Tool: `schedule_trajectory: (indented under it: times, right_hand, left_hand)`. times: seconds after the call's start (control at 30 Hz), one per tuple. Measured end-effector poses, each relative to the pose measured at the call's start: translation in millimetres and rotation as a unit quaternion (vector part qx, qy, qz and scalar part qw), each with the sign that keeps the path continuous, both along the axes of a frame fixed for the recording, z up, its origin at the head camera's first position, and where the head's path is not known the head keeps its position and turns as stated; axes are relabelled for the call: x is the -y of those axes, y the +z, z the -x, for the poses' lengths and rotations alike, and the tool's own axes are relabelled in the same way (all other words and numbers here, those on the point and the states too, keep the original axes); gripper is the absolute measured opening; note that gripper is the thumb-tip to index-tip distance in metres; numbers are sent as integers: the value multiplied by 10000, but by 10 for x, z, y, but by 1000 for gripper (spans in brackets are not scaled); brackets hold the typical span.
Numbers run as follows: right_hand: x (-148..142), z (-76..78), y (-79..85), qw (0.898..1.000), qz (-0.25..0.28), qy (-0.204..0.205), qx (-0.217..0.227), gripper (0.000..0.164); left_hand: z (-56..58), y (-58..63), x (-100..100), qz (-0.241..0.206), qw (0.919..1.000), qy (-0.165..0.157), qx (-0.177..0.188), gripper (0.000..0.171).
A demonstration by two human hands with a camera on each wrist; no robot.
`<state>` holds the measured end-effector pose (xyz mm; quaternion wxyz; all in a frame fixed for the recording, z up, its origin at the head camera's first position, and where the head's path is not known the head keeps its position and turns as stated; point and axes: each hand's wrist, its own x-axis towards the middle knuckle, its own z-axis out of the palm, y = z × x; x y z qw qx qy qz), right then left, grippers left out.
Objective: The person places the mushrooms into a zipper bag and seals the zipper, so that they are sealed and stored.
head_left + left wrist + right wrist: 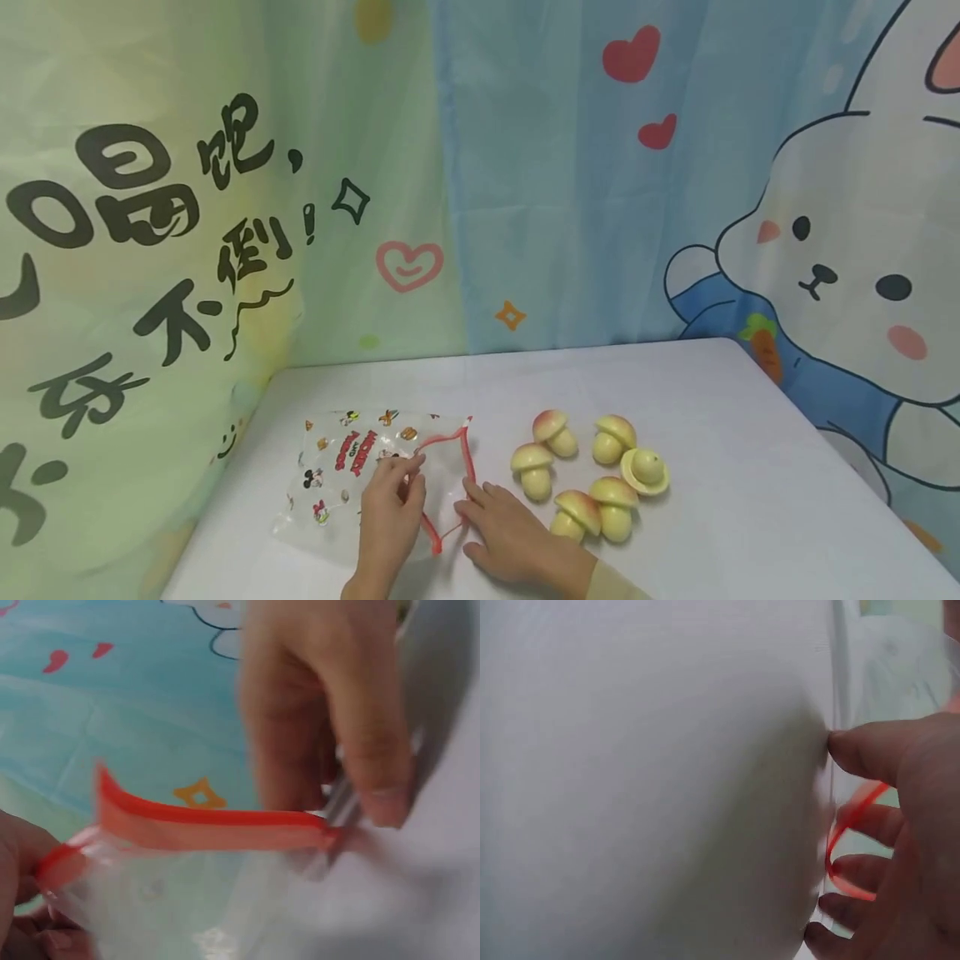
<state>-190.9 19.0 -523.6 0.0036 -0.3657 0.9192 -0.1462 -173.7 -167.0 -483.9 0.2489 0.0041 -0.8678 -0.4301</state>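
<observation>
A clear zip bag [360,500] with cartoon prints and a red zip strip lies on the table, its mouth spread apart toward the right. My left hand [393,508] pinches the near red edge of the mouth. In the left wrist view, its fingers [22,862] hold one end of the red strip [217,829]. My right hand [510,529] touches the right side of the mouth with its fingers extended and thumb apart. The right wrist view shows its spread fingers [866,870] at the red edge.
Several yellow toy mushrooms [615,508] with reddish caps lie right of the bag, the nearest beside my right hand. One mushroom [645,471] stands stem-up. The white table [750,467] ends at a printed curtain [525,167] behind.
</observation>
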Motion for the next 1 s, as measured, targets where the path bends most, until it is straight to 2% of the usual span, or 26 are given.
schedule_trajectory:
  times: [0.1,0.17,0.23,0.33,0.47,0.57,0.67,0.77,0.87,1.0]
  right_hand:
    - [-1,-14,26,9989,462,76,-36,50]
    - [-9,-46,42,9957,916,73,-66,48]
    - [-35,-82,72,9911,1324,-26,-144,46]
    - [-122,-120,146,9821,1816,-350,-369,42]
    - [-322,-152,261,9607,2499,-921,-783,41]
    - [-515,-183,313,9407,2904,-1425,-1024,42]
    - [-701,-244,353,9253,3062,-2003,-997,45]
    - [-838,-329,351,9178,3018,-2444,-821,47]
    - [-914,-408,308,9185,2821,-2635,-856,51]
    - [-942,-454,233,9246,2593,-2583,-1059,58]
  left_hand:
    - [18,-83,-14,-47,9989,-78,-462,28]
    - [21,-128,-21,-30,9979,-57,-645,28]
    - [23,-160,-30,-37,9979,-53,-650,28]
    - [31,-187,-44,-115,9988,-86,-458,27]
    - [48,-196,-73,-248,9992,-108,-291,25]
    - [63,-218,-91,-282,9986,-123,-424,25]
    - [67,-252,-103,-251,9977,-123,-625,26]
    - [47,-276,-105,-191,9972,-57,-714,27]
    - [26,-283,-104,-168,9977,0,-653,28]
    - [30,-276,-110,-225,9982,-51,-559,27]
